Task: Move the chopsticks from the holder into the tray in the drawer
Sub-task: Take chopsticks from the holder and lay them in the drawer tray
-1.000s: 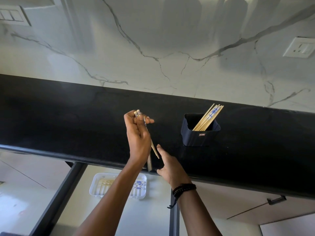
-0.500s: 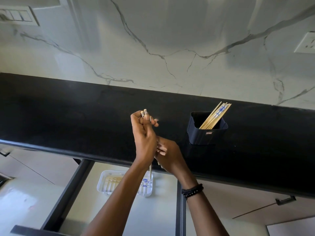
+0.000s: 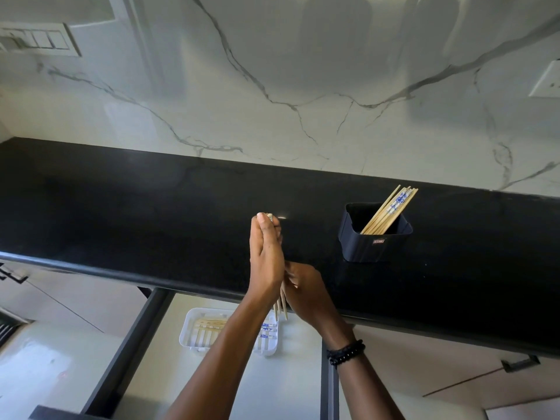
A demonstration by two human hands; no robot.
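Overhead, a white marble wall (image 3: 303,71) with grey veins rises behind a long black countertop (image 3: 121,213). Below its front edge an open drawer (image 3: 272,386) shows a pale floor between dark rails. The left hand (image 3: 266,262) stands upright over the counter edge, its fingers closed round a few held chopsticks (image 3: 282,309), whose tops poke out above the fingertips and whose tips point down over the drawer. The right hand (image 3: 307,294) is just beside it, with fingers curled in at the lower part of the sticks; whether they grip cannot be told, since the left hand hides the contact. A dark holder (image 3: 374,248) sits on the counter to the right, with a leaning bundle (image 3: 391,212) in it. A white tray (image 3: 189,333) lies in the drawer and holds laid chopsticks (image 3: 212,324). A black bead bracelet (image 3: 345,353) circles the right wrist.
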